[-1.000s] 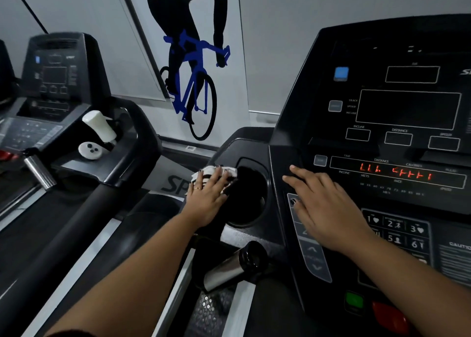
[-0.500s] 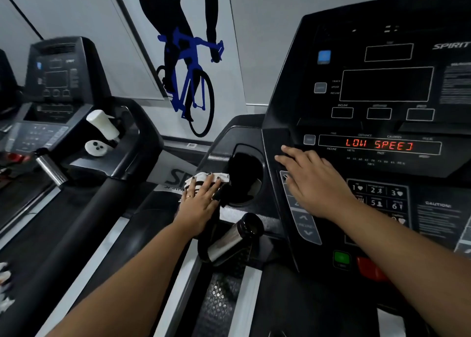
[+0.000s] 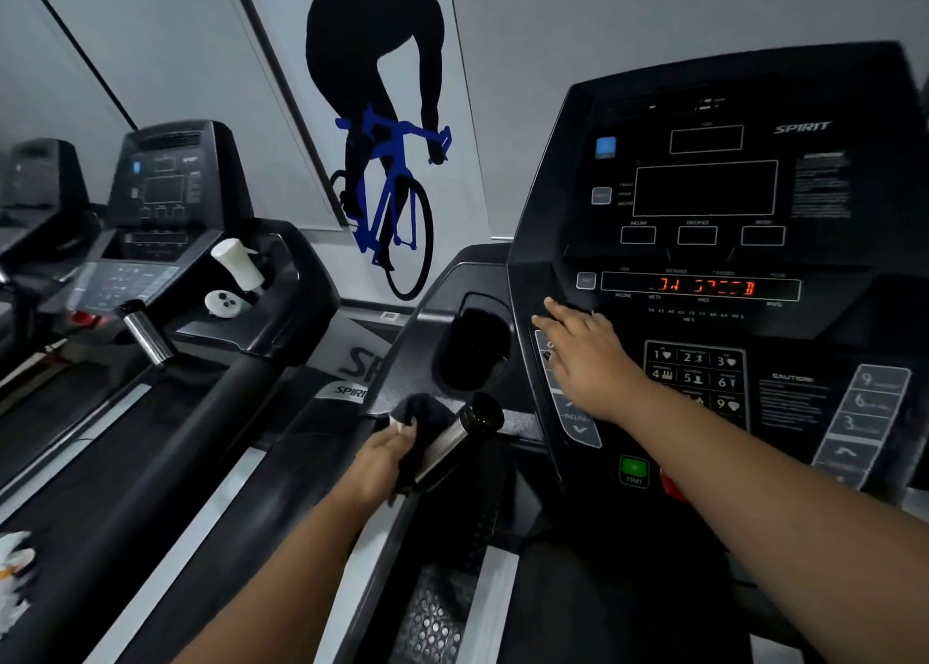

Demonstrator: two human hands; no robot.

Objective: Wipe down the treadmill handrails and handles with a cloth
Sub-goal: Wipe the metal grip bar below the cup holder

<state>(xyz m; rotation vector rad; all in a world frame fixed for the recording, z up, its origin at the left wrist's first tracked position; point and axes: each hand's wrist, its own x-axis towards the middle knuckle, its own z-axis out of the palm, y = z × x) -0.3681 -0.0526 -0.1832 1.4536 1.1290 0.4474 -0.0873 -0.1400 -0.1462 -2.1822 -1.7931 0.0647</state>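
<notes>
My left hand [image 3: 384, 457] grips a dark cloth [image 3: 425, 412] wrapped against the short chrome pulse handle [image 3: 452, 442], which sticks out below the treadmill console [image 3: 704, 186]. The handle's black end cap shows above the cloth. The black left handrail [image 3: 306, 452] runs down and left from there. My right hand [image 3: 585, 362] lies flat with straight fingers on the console's left edge, over the incline buttons beside the keypad [image 3: 693, 374]. It holds nothing.
A cup holder [image 3: 477, 352] opens just above the handle. The neighbouring treadmill on the left carries a white spray bottle [image 3: 236, 261] and a small white device [image 3: 223, 304]; its own chrome handle [image 3: 146, 334] and thick rail [image 3: 201, 437] lie alongside.
My left hand slid with the cloth from the cup holder's rim down and back onto the chrome handle. My right hand stayed on the console; the view tilted up.
</notes>
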